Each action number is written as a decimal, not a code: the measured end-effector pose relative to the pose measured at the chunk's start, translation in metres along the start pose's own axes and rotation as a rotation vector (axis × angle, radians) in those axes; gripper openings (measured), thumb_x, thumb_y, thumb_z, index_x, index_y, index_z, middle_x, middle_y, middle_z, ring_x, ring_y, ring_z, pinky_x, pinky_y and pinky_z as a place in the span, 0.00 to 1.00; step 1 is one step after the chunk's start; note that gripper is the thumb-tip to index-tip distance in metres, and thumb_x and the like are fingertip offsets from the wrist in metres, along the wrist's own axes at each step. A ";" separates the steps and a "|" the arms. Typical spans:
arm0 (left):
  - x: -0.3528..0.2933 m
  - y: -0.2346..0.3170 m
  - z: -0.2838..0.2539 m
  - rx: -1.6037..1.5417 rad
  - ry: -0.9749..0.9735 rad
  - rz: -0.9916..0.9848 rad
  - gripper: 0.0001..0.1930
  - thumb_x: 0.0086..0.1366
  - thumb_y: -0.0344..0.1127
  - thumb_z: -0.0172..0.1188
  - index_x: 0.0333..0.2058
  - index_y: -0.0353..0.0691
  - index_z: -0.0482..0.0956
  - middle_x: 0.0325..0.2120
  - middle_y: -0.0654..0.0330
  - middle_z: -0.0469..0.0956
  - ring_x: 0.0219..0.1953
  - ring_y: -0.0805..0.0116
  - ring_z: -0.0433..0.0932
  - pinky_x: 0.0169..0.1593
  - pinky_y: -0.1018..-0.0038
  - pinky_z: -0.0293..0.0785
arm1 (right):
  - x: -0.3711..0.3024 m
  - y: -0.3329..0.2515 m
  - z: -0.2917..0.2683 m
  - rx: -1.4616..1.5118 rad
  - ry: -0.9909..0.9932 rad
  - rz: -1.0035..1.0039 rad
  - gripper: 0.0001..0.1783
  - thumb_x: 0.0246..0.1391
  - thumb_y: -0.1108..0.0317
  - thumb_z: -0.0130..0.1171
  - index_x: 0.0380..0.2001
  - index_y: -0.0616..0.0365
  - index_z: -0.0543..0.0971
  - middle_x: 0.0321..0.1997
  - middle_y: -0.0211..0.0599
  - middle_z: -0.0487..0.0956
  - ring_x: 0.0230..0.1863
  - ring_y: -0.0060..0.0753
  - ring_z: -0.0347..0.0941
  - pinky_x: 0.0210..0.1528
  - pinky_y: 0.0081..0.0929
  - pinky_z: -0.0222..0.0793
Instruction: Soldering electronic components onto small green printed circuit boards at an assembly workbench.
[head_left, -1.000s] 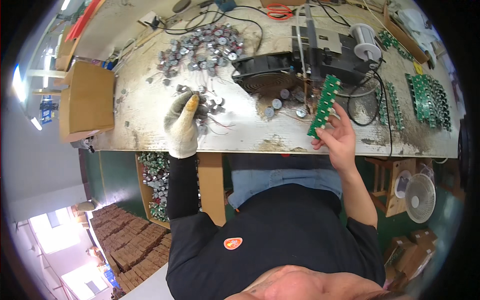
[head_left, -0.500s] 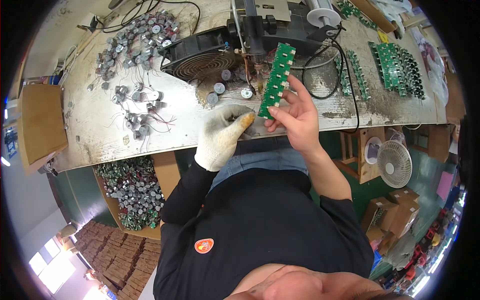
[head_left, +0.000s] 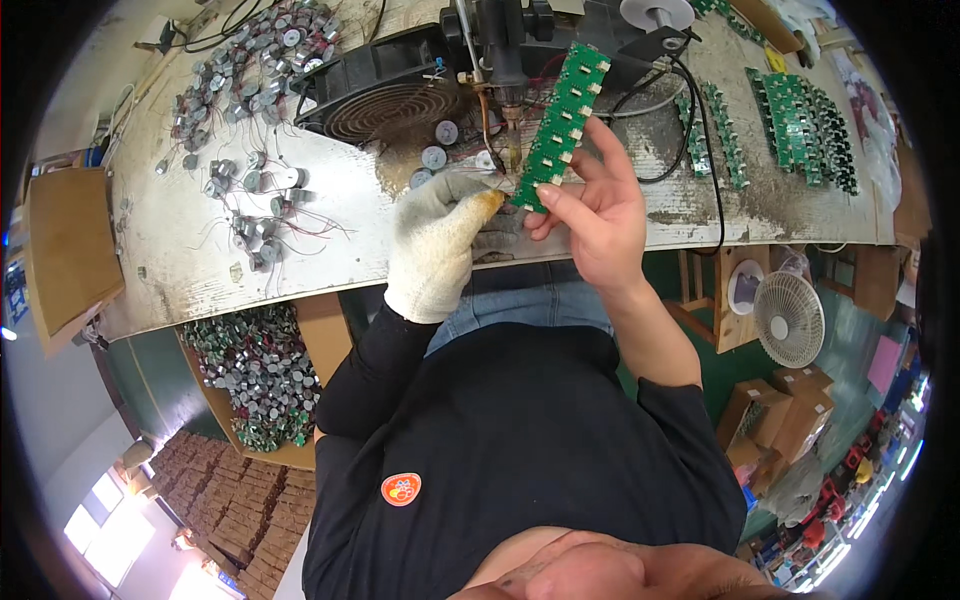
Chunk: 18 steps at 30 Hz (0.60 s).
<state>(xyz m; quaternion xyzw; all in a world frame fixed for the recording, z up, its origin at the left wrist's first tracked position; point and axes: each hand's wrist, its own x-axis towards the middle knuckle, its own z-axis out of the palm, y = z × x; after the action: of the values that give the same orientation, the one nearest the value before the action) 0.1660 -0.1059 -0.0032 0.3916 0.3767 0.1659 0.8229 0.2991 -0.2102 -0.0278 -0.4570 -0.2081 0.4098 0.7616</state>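
Note:
My right hand (head_left: 610, 225), bare, holds a long green circuit board (head_left: 562, 128) with a row of small pale connectors, tilted with its far end to the right. Thumb and fingers grip its lower part. My left hand (head_left: 435, 240), in a white glove stained orange-brown at the thumb tip, pinches right beside the board's near end; what is between those fingertips is too small to make out. Just beyond them stands an upright soldering iron (head_left: 512, 110) with a thin metal tube next to it. Several small round motors (head_left: 433, 158) lie beyond the gloved hand.
A black-framed fan (head_left: 390, 105) sits behind the left hand. Wired motors (head_left: 250, 85) lie heaped at the far left. More green boards (head_left: 790, 125) are lined up at right, near a black cable (head_left: 712, 160). A carton of motors (head_left: 262, 375) is below the table's edge.
The gloved hand has come closer to the board's near end, its thumb and fingers now pinched beside it. My right hand has moved the board slightly farther away and tilted it more to the right.

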 end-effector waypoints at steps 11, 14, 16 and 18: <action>0.004 0.003 0.001 -0.002 0.028 0.000 0.09 0.64 0.30 0.56 0.37 0.29 0.74 0.31 0.53 0.79 0.30 0.68 0.81 0.35 0.75 0.80 | 0.005 -0.002 0.001 0.001 0.018 -0.025 0.40 0.51 0.86 0.53 0.66 0.59 0.52 0.53 0.57 0.71 0.28 0.35 0.79 0.24 0.24 0.77; 0.004 0.003 0.001 0.020 0.025 0.008 0.09 0.64 0.30 0.57 0.37 0.28 0.74 0.31 0.53 0.79 0.30 0.68 0.81 0.34 0.75 0.80 | 0.005 -0.004 0.001 0.012 0.012 -0.022 0.40 0.51 0.86 0.53 0.66 0.59 0.52 0.53 0.56 0.72 0.28 0.35 0.79 0.24 0.24 0.77; 0.003 0.000 0.001 -0.018 0.026 0.047 0.09 0.63 0.30 0.57 0.37 0.28 0.74 0.31 0.53 0.79 0.30 0.68 0.81 0.34 0.75 0.80 | 0.005 -0.005 0.002 0.011 0.010 -0.027 0.41 0.51 0.86 0.54 0.66 0.59 0.52 0.53 0.56 0.72 0.29 0.35 0.79 0.24 0.24 0.77; 0.004 -0.001 0.001 -0.021 0.031 0.054 0.09 0.63 0.30 0.57 0.37 0.28 0.75 0.31 0.53 0.79 0.29 0.68 0.81 0.34 0.75 0.80 | 0.005 -0.004 0.002 0.011 0.005 -0.031 0.41 0.51 0.86 0.54 0.66 0.59 0.52 0.53 0.56 0.72 0.29 0.36 0.79 0.24 0.24 0.78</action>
<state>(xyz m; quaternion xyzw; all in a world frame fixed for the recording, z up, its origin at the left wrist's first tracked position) 0.1694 -0.1052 -0.0051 0.3903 0.3770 0.1984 0.8162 0.3025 -0.2060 -0.0232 -0.4504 -0.2108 0.3977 0.7711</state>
